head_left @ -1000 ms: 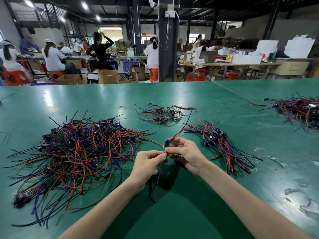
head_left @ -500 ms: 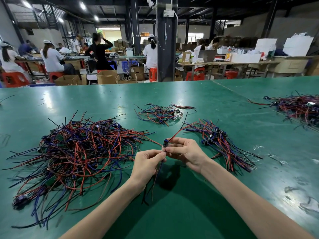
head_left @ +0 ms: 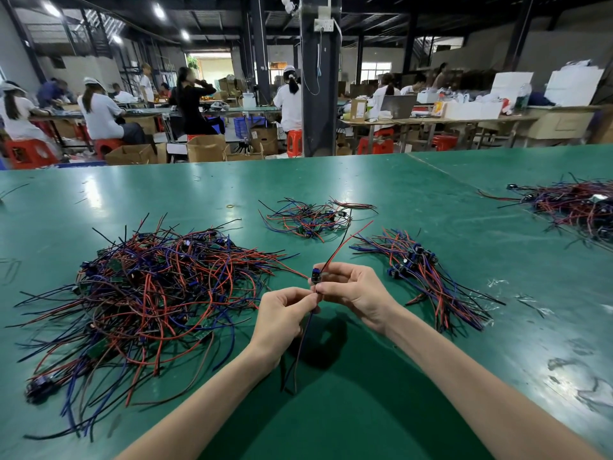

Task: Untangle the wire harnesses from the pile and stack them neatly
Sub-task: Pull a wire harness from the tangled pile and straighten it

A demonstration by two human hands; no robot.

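Both hands are meeting low over the middle of the green desk point(head_left: 381, 423) and are holding a single wire harness point(head_left: 315, 275) between them, lifted clear of every heap. The right hand point(head_left: 353, 287) is gripping the harness's small dark and blue module, its grip closed around it with thumb and curled fingers. The left hand point(head_left: 283, 310) is pinching the wires just below that module between thumb and fingertips, so its grip is closed on the harness too. From the module a red lead and a black lead are rising away toward the far side of the desk. Other leads are hanging down past the left wrist, and I cannot tell whether their ends are touching the desk. The big tangled pile point(head_left: 149, 293) of red, blue and black wires is lying to the left of the hands, with one red strand reaching almost to the fingers. The neat stack point(head_left: 428, 277) is lying just to the right of the right hand, its wires running roughly the same way and its blue connectors bunching together at the far end. A smaller heap point(head_left: 308, 219) is sitting beyond the hands, and another wire heap point(head_left: 570, 202) is lying far off to the right. Past the desk, people are sitting on red stools point(head_left: 31, 151) at other worktables.
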